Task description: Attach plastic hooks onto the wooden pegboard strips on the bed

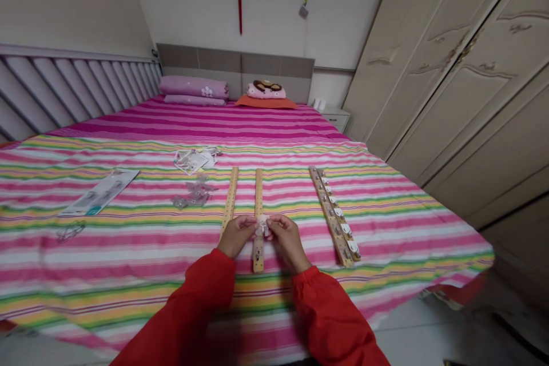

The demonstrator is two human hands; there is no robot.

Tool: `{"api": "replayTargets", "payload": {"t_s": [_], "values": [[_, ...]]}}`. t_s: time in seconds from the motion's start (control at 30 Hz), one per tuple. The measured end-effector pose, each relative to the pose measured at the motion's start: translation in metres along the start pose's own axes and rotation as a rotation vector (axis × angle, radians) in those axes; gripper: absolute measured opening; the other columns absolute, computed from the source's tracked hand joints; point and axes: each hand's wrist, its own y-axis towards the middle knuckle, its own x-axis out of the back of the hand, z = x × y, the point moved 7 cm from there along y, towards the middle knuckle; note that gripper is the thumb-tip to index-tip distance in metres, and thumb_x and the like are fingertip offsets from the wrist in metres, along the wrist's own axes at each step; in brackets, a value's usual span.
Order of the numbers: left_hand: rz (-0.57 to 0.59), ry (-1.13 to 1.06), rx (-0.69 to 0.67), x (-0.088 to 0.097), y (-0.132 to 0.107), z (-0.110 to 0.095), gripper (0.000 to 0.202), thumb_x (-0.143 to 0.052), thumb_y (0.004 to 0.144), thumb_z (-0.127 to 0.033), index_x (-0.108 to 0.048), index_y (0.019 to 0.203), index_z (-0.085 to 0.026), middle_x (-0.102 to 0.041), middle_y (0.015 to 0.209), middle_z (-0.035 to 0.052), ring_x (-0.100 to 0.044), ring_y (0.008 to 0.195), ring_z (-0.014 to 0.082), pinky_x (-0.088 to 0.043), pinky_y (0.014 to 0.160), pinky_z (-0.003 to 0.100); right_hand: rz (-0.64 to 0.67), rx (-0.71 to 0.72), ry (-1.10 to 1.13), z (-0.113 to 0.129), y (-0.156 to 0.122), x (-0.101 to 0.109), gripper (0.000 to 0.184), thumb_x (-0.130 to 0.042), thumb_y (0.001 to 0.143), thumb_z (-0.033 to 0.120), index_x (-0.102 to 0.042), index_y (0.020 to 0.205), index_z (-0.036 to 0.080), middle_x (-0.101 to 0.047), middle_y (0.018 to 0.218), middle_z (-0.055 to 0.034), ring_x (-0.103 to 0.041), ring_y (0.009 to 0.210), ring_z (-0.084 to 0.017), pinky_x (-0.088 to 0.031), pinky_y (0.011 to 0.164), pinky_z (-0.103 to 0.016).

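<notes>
My left hand and my right hand meet over a wooden strip lying lengthwise on the bed. Between their fingertips they pinch a small clear plastic packet with something shiny in it; what it is I cannot make out. Nearer me, a small metal piece sits on the near end of that strip. A second wooden strip with a row of holes lies just left, partly hidden by my left hand.
At right lie two strips fitted with metal pieces and white tags. To the left are several small clear packets, a pile of packaging cards, a long blister pack and thin wire-like pieces. A striped sheet covers the bed.
</notes>
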Motion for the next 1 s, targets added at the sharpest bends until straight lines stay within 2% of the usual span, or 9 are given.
{"api": "replayTargets", "payload": {"t_s": [0.17, 0.37, 0.6, 0.8, 1.0], "values": [[-0.063, 0.092, -0.051, 0.005, 0.014, 0.008, 0.033, -0.078, 0.05, -0.038, -0.065, 0.069, -0.015, -0.064, 0.058, 0.0011, -0.059, 0.061, 0.0156, -0.045, 0.061, 0.028, -0.039, 0.005, -0.05, -0.017, 0.018, 0.002, 0.022, -0.075, 0.059, 0.032, -0.065, 0.067, 0.015, -0.061, 0.048, 0.0022, -0.051, 0.041, -0.009, -0.04, 0.042, -0.021], [-0.112, 0.209, -0.063, 0.009, 0.018, 0.015, 0.021, -0.071, 0.053, -0.033, -0.064, 0.064, -0.016, -0.066, 0.06, 0.0015, -0.058, 0.059, 0.0152, -0.043, 0.06, 0.027, -0.093, 0.004, -0.133, -0.033, 0.028, 0.009, 0.018, -0.071, 0.057, 0.03, -0.06, 0.061, 0.017, -0.053, 0.043, 0.0065, -0.044, 0.036, -0.008, -0.035, 0.037, -0.021], [-0.136, 0.22, -0.049, 0.009, 0.017, 0.018, 0.016, -0.068, 0.054, -0.03, -0.063, 0.062, -0.017, -0.062, 0.054, -0.0008, -0.057, 0.055, 0.0145, -0.042, 0.057, 0.026, -0.098, 0.068, -0.251, -0.032, 0.026, 0.011, 0.012, -0.065, 0.059, 0.028, -0.06, 0.061, 0.017, -0.053, 0.045, 0.0063, -0.043, 0.042, -0.009, -0.034, 0.042, -0.022], [-0.127, 0.258, -0.052, 0.011, 0.019, 0.025, 0.016, -0.063, 0.057, -0.029, -0.063, 0.066, -0.016, -0.065, 0.061, 0.001, -0.06, 0.061, 0.016, -0.045, 0.06, 0.027, -0.113, 0.073, -0.272, -0.035, 0.028, 0.012, 0.013, -0.064, 0.058, 0.03, -0.061, 0.06, 0.017, -0.056, 0.049, 0.0043, -0.048, 0.048, -0.011, -0.037, 0.047, -0.023], [-0.181, 0.293, -0.065, 0.017, 0.023, 0.036, 0.015, -0.062, 0.059, -0.024, -0.062, 0.072, -0.016, -0.061, 0.062, -0.0004, -0.059, 0.061, 0.016, -0.047, 0.062, 0.029, -0.131, 0.095, -0.288, -0.038, 0.029, 0.014, 0.01, -0.063, 0.059, 0.027, -0.059, 0.058, 0.019, -0.055, 0.049, 0.0045, -0.049, 0.049, -0.012, -0.039, 0.049, -0.024]]}}
